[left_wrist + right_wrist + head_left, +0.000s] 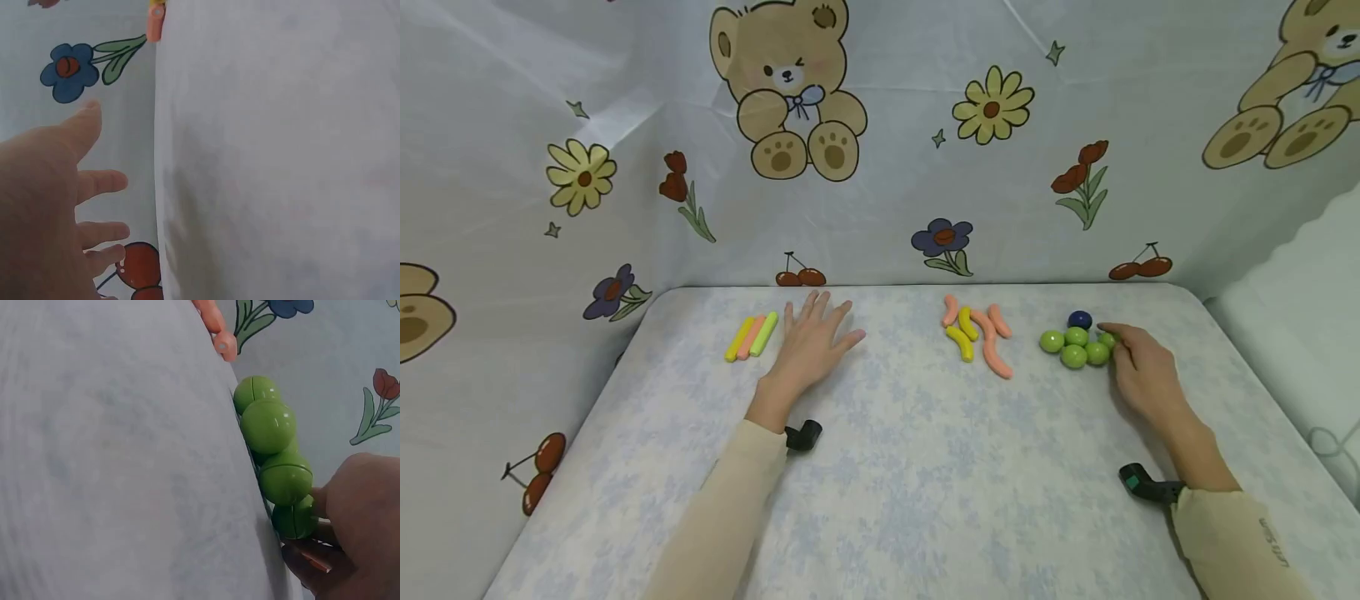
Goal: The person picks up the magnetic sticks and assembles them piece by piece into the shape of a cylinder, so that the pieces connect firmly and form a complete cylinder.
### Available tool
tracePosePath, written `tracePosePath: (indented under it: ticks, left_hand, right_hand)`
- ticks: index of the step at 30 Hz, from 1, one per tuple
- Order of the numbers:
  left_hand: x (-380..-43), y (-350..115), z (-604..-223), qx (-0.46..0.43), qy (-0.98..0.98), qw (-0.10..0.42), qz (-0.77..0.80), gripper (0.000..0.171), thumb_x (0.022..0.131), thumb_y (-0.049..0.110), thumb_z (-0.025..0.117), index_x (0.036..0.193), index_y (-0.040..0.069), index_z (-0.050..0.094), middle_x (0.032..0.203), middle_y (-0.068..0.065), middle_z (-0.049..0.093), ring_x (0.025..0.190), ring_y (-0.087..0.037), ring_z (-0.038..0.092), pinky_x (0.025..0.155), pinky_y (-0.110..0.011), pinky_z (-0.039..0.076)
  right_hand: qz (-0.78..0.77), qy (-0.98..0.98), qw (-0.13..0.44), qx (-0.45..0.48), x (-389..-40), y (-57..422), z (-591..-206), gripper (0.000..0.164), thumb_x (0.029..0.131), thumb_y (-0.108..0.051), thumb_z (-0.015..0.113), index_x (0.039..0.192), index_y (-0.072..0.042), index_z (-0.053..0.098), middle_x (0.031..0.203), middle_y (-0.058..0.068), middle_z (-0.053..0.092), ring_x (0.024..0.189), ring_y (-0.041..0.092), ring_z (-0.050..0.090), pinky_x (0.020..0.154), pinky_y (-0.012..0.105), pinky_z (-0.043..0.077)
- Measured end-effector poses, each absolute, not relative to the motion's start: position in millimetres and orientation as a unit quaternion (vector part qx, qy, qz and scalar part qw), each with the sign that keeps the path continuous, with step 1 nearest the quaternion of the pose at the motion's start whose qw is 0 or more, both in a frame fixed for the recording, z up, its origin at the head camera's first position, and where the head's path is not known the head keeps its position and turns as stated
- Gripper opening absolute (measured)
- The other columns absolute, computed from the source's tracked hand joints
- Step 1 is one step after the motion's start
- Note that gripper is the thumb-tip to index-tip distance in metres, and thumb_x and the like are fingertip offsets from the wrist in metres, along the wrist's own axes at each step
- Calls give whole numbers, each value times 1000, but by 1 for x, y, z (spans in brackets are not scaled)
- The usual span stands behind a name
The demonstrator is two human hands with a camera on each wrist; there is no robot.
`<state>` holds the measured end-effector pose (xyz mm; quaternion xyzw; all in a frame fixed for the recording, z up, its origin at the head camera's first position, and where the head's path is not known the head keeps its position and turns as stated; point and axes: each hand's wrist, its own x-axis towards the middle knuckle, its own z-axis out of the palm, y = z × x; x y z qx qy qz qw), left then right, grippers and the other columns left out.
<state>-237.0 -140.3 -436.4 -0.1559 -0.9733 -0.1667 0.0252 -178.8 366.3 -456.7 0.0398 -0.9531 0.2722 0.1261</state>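
1. Five green balls (1073,357) show on the bench's (925,483) right; the right hand (1146,375) pinches the rightmost.
2. One blue ball (1080,320), just behind.
3. Two yellow pieces (959,342) among pink pieces (998,321), number unclear.
4. Three sticks (750,337) near the left hand (808,350), fingers spread.

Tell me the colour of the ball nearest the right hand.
Green; the ball shows best in the right wrist view.

Pale backdrop (880,208) behind a mottled table (955,500), a winking bear (801,104) printed above cherries (811,277), yellow daisies (993,109) either side (the left one lower), tulips (1071,178), a cable (1335,452) far right.
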Motion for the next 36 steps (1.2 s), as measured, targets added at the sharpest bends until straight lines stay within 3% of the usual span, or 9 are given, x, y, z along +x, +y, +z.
tracePosePath:
  ticks: [9, 18, 23, 27, 36]
  left_hand:
    - [-246, -94, -430, -194, -966, -4, -169, 70, 108, 59, 47, 165, 20, 38, 171, -19, 30, 162, -37, 20, 128, -67, 10]
    - [-243, -34, -421, -241, -961, -31, -136, 66, 109, 59, 45, 164, 23, 39, 171, -13, 32, 161, -34, 22, 129, -61, 17]
    - [-234, -5, -425, -289, -948, -11, -131, 59, 110, 54, 47, 159, 23, 48, 167, -7, 41, 157, -27, 32, 126, -54, 28]
    - [-226, 10, -433, -333, -933, 16, -133, 46, 110, 43, 54, 151, 21, 58, 157, -1, 52, 149, -22, 42, 116, -48, 42]
    - [-222, 16, -447, -343, -923, 68, -161, 24, 107, 21, 64, 129, 20, 75, 134, 3, 67, 129, -19, 55, 100, -38, 49]
  right_hand:
    - [251, -962, 108, 21, -180, 369, -454, 40, 112, -12, 38, 145, 2, 55, 143, 38, 53, 128, 58, 52, 101, 73, 41]
    - [254, -958, 130, 33, -177, 371, -458, 36, 111, -13, 50, 143, 3, 57, 136, 37, 58, 119, 56, 58, 96, 70, 45]
    - [259, -956, 136, 28, -175, 371, -463, 35, 110, -13, 55, 141, 2, 58, 136, 35, 58, 120, 56, 59, 98, 70, 46]
    - [265, -954, 140, 23, -175, 368, -463, 35, 109, -14, 56, 141, 1, 58, 138, 35, 58, 121, 56, 59, 98, 69, 47]
    - [273, -951, 144, 5, -174, 366, -458, 38, 109, -16, 57, 142, 4, 55, 134, 34, 60, 121, 54, 60, 98, 69, 48]
